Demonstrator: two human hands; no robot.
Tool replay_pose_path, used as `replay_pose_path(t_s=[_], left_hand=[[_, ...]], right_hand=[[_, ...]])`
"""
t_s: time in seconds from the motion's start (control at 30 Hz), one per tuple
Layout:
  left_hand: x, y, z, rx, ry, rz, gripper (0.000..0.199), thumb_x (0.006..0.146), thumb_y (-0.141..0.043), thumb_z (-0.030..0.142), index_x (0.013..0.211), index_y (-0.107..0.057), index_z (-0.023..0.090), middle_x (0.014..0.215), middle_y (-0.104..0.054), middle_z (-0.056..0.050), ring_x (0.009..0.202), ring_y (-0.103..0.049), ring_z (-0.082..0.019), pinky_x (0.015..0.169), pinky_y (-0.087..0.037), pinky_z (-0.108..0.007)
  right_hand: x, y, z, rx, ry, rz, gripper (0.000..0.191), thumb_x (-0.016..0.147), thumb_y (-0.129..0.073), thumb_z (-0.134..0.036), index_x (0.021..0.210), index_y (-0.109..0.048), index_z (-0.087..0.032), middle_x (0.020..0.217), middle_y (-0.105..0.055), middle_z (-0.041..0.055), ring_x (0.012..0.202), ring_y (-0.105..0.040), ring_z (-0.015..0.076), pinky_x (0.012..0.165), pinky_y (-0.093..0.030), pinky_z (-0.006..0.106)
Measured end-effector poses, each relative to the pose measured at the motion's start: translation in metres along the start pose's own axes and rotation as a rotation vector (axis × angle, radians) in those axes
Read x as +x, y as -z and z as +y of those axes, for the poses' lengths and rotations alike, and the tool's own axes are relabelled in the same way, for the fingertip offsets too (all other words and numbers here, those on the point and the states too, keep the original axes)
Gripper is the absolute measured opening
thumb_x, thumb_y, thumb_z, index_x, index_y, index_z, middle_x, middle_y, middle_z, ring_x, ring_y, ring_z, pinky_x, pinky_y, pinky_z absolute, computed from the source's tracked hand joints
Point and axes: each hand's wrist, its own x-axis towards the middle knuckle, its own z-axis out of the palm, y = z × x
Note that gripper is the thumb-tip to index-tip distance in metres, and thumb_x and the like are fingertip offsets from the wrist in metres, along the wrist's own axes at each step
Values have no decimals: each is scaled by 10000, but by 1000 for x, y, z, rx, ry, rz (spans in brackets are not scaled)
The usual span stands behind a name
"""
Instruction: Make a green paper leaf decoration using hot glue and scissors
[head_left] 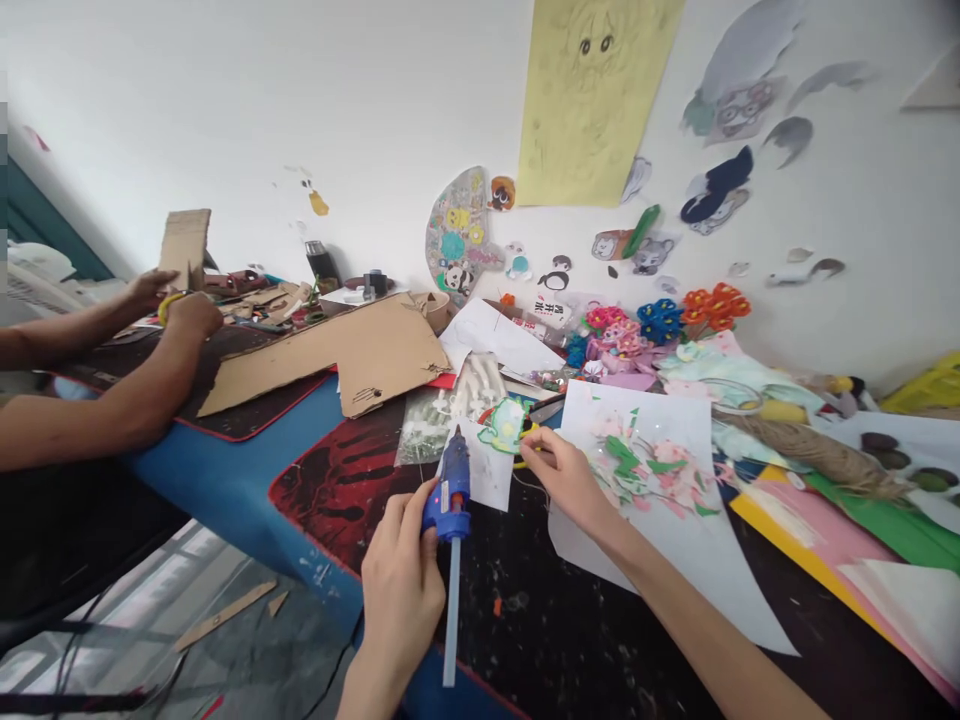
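My left hand (401,575) is closed around the grip of a blue hot glue gun (448,490), its nozzle tilted up and away from me. A long translucent glue stick (452,620) sticks out of the gun's rear. To the right of the nozzle is a small white paper cutout (507,424) with a green outline. The fingers of my right hand (562,470) are pinched at the cutout's right edge. Scissors (546,408) with yellow handles lie right by these fingers, partly hidden by them. Beneath the cutout is a white paper sheet (491,480).
Pink and green paper scraps (652,460) cover a white sheet (592,555) at right. Large cardboard (390,350) lies at centre left. Another person's hands (191,315) hold scissors and a cardboard piece (185,240). Twine (817,455) and pipe-cleaner flowers (716,308) sit along the wall.
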Motion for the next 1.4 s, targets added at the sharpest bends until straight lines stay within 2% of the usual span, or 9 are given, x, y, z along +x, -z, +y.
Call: replay_pose_path(t_s=[0.17, 0.3, 0.37, 0.43, 0.6, 0.9, 1.07, 1.27, 1.4], left_hand=[[-7, 5, -8, -444, 39, 47, 349, 1033, -446, 379, 1295, -590, 200, 1121, -629, -84, 999, -638, -242, 859, -503, -340], [-11, 11, -6, -610, -92, 22, 417, 1013, -486, 481, 1267, -639, 187, 1032, -656, -89, 885, -635, -236, 775, -512, -333], [-13, 15, 3, -622, -191, -44, 379, 1008, -530, 442, 1276, -644, 200, 1033, -665, -95, 877, -633, -231, 739, -516, -317], [-15, 18, 15, -625, -202, -53, 354, 1023, -506, 414, 1263, -647, 195, 1055, -671, -110, 877, -629, -229, 750, -520, -321], [-19, 13, 36, -618, 2, 114, 311, 1006, -521, 440, 1084, -695, 194, 980, -671, -99, 789, -611, -211, 682, -499, -306], [-20, 14, 30, -541, 32, 43, 377, 1007, -495, 482, 1034, -704, 169, 905, -660, -90, 780, -602, -219, 679, -489, -294], [-22, 16, 34, -512, 59, 35, 379, 1007, -490, 511, 1065, -708, 207, 896, -639, -71, 778, -593, -212, 661, -482, -288], [-24, 16, 37, -505, 7, 55, 350, 1022, -464, 459, 1052, -694, 197, 898, -655, -71, 741, -616, -211, 642, -490, -305], [-21, 21, 33, -520, -51, -4, 322, 1035, -433, 417, 1085, -678, 215, 902, -673, -56, 720, -638, -204, 622, -504, -300]], right_hand=[[-14, 10, -16, 98, 42, 38, 303, 823, -716, -504, 877, -647, -214, 903, -695, 51, 906, -680, 228, 853, -531, 356], [-24, 14, -27, 183, 54, 35, 282, 836, -739, -483, 874, -669, -213, 802, -693, 26, 792, -683, 190, 788, -550, 328], [-29, 12, -30, 229, 49, 25, 254, 845, -746, -460, 845, -684, -213, 758, -681, 13, 721, -663, 163, 715, -541, 299], [-33, 10, -30, 293, 42, 4, 218, 842, -770, -414, 802, -702, -210, 687, -661, 1, 642, -624, 135, 631, -507, 265], [-39, 7, -30, 309, 37, -33, 176, 848, -788, -347, 758, -729, -207, 645, -653, 1, 589, -595, 113, 563, -471, 238], [-45, 8, -34, 279, 62, -41, 139, 856, -781, -310, 780, -734, -204, 705, -671, 10, 609, -611, 121, 567, -493, 246], [-46, 6, -31, 287, 127, -30, 117, 867, -772, -302, 811, -739, -204, 727, -679, 24, 601, -620, 138, 559, -508, 272], [-47, 6, -27, 313, 182, -42, 42, 881, -765, -249, 842, -752, -242, 683, -661, -9, 609, -623, 124, 588, -507, 258], [-48, 6, -25, 341, 192, -51, 45, 884, -767, -243, 850, -753, -270, 677, -664, -24, 609, -627, 115, 586, -497, 245]])
